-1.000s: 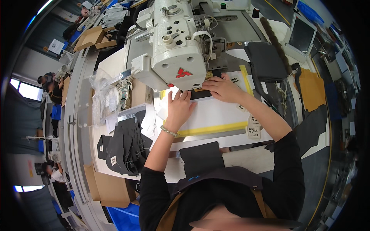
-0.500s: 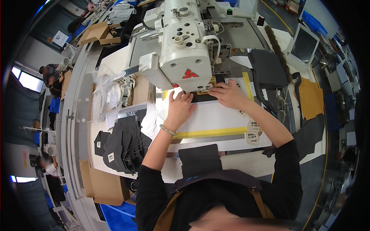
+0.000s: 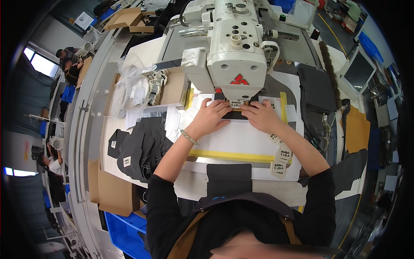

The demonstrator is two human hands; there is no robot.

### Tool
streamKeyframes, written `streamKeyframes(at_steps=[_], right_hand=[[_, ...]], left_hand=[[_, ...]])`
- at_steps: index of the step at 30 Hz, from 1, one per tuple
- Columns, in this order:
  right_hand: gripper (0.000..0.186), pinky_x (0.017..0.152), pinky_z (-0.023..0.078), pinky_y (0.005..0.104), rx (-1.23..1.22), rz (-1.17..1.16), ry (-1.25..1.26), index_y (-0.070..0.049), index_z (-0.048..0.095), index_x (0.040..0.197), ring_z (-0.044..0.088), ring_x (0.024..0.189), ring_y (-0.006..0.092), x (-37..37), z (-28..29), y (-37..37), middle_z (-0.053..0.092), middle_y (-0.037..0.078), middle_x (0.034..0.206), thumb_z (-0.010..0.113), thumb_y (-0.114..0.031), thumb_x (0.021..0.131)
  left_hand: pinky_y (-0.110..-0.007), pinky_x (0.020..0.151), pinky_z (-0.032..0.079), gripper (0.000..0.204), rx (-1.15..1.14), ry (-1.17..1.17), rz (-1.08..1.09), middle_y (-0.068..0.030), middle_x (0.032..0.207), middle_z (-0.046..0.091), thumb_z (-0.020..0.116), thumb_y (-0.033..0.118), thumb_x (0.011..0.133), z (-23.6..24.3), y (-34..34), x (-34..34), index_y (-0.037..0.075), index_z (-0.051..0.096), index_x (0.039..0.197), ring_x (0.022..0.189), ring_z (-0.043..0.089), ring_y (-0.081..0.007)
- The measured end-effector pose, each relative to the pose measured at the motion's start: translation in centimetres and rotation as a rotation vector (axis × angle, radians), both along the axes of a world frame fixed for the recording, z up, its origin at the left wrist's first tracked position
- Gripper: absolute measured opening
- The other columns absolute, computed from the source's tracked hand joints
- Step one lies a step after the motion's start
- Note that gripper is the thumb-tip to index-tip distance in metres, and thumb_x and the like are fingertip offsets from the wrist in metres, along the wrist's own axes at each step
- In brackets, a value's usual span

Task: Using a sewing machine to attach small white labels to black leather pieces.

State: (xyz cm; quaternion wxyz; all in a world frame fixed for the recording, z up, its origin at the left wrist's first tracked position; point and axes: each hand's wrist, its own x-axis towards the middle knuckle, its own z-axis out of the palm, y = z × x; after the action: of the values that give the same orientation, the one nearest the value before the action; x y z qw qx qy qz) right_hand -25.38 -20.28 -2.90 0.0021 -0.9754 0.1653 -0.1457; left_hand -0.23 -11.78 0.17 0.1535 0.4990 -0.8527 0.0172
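My left hand (image 3: 211, 119) has shifted right, so it's now at the pale label's (image 3: 235, 104) 8 o'clock, my right hand (image 3: 265, 119) at its 4. Fingertips of both touch the brass-coloured frame's edge; can't tell if they pinch or just press. Label sits over the dark piece (image 3: 236, 115), machine head (image 3: 235, 64) at its 12, loose labels (image 3: 280, 162) at 5. Reads as two-handed steadying, alignment unconfirmed.

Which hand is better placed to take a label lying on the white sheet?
Probably the right hand: the loose labels lie nearer to it, beside its forearm. The left hand is farther away.
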Motion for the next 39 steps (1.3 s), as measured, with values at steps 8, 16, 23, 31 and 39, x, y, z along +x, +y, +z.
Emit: streamKeyframes(at_steps=[8, 16, 23, 31, 39], right_hand=[[0.027, 0.092, 0.035, 0.0424, 0.045, -0.019, -0.04, -0.016, 0.058, 0.112, 0.05, 0.112, 0.0197, 0.1, 0.2, 0.1, 0.057, -0.004, 0.13, 0.061, -0.017, 0.085], [0.024, 0.092, 0.035, 0.0423, 0.088, -0.042, -0.099, -0.014, 0.056, 0.108, 0.05, 0.113, 0.0234, 0.2, 0.1, 0.1, 0.059, -0.001, 0.127, 0.062, -0.014, 0.084], [0.021, 0.091, 0.035, 0.0422, 0.089, -0.06, -0.091, -0.013, 0.055, 0.105, 0.05, 0.113, 0.0239, 0.2, 0.3, 0.0, 0.06, 0.0, 0.127, 0.061, -0.015, 0.086], [0.023, 0.089, 0.036, 0.0416, 0.043, -0.053, -0.119, -0.014, 0.056, 0.106, 0.052, 0.106, 0.0217, 0.3, 0.3, 0.0, 0.061, -0.001, 0.124, 0.062, -0.016, 0.084], [0.023, 0.089, 0.036, 0.0412, 0.048, -0.054, -0.125, -0.014, 0.058, 0.107, 0.052, 0.106, 0.0203, 0.1, 0.4, 0.4, 0.061, -0.002, 0.124, 0.062, -0.017, 0.084]], left_hand=[[-0.044, 0.099, 0.033, 0.036, 0.02, 0.023, -0.099, 0.0042, 0.116, 0.064, 0.069, 0.034, 0.083, -0.2, -2.5, 0.8, 0.019, 0.065, 0.115, 0.114, 0.052, -0.0204], [-0.043, 0.098, 0.034, 0.034, 0.26, 0.145, -0.148, 0.0015, 0.113, 0.067, 0.068, 0.018, 0.082, -0.3, -4.4, 0.4, 0.025, 0.067, 0.115, 0.107, 0.056, -0.0243], [-0.042, 0.098, 0.035, 0.034, 0.169, 0.218, -0.195, 0.0029, 0.113, 0.068, 0.067, 0.012, 0.082, -0.7, -4.6, 0.2, 0.023, 0.068, 0.114, 0.106, 0.057, -0.0241], [-0.04, 0.092, 0.035, 0.03, 0.014, 0.006, -0.037, 0.0064, 0.121, 0.063, 0.063, 0.016, 0.086, -1.2, -2.8, -0.9, 0.02, 0.066, 0.116, 0.115, 0.052, -0.0179], [-0.044, 0.095, 0.035, 0.037, -0.012, -0.063, 0.019, 0.0056, 0.115, 0.065, 0.06, 0.009, 0.085, -1.5, -2.1, -1.9, 0.02, 0.063, 0.12, 0.105, 0.055, -0.0171]])
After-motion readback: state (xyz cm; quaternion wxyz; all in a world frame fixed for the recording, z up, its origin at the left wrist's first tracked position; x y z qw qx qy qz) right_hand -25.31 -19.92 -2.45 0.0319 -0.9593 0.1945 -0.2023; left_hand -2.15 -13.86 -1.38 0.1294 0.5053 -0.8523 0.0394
